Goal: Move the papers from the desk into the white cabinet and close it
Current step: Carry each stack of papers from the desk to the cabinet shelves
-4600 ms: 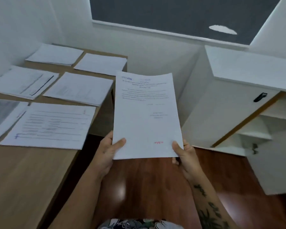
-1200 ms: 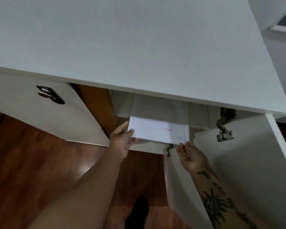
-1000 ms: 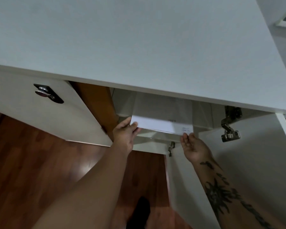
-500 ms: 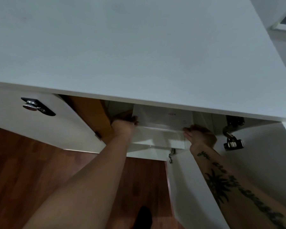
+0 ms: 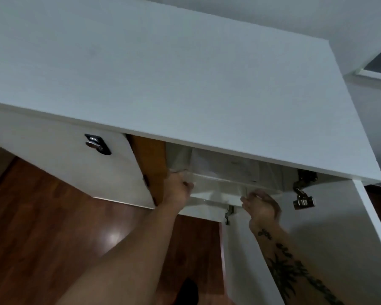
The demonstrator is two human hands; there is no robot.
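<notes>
Papers (image 5: pixel 226 167) lie flat on the upper shelf (image 5: pixel 216 190) inside the white cabinet (image 5: pixel 185 84), tucked in the shadow just under its broad top panel. They read as a pale white stack with a few faint grey marks of print. The near edge runs about level with the front of the shelf, and the far end is hidden by the top panel. The picture is smeared here, so the number of sheets cannot be told.

The left hand (image 5: pixel 177 191) is at the left front corner of the shelf, with its fingertips up against the near left corner of the papers. The blur hides whether they pinch the papers or only touch them. The right hand (image 5: pixel 261 203) hangs just below the front of the shelf on the right side. Its fingers are loosely bent with nothing in them, and it is apart from the papers.

The right door (image 5: pixel 317 249) stands swung open, its metal hinge (image 5: pixel 303 200) just right of the right hand. The left door (image 5: pixel 64 155) carries a dark plate with a round silver knob (image 5: pixel 94 144). Between the left door and the shelf shows a brown wooden edge (image 5: pixel 149 164). Below is a glossy reddish wood floor (image 5: pixel 42 227), with a dark shoe (image 5: pixel 188 289) at the bottom.
</notes>
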